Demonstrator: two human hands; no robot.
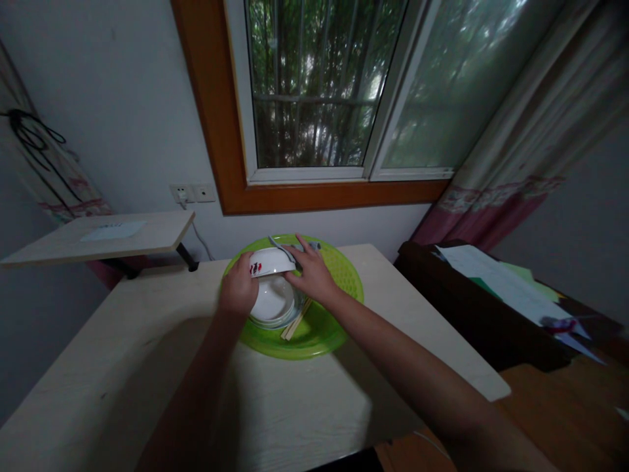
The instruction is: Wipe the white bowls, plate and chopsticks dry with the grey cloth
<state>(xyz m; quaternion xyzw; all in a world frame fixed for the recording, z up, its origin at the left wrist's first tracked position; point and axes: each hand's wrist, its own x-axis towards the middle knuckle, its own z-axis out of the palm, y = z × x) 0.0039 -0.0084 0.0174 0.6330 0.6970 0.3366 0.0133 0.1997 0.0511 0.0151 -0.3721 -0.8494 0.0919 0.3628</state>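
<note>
A round green basket point(339, 275) lies on a pale table point(122, 354). In it sit a white plate point(272, 303), a white bowl with a red mark point(269, 262) turned upside down above the plate, a metal spoon point(281, 246) and wooden chopsticks point(296, 321). My left hand point(238, 288) is closed on the left rim of the upturned bowl. My right hand point(312, 272) rests on the bowl's right side with its fingers stretched out over the spoon.
A small wooden shelf point(108, 237) juts from the wall at the left. A dark cabinet point(472, 308) with papers point(496, 275) stands to the right of the table. A window and a curtain point(521, 157) are behind.
</note>
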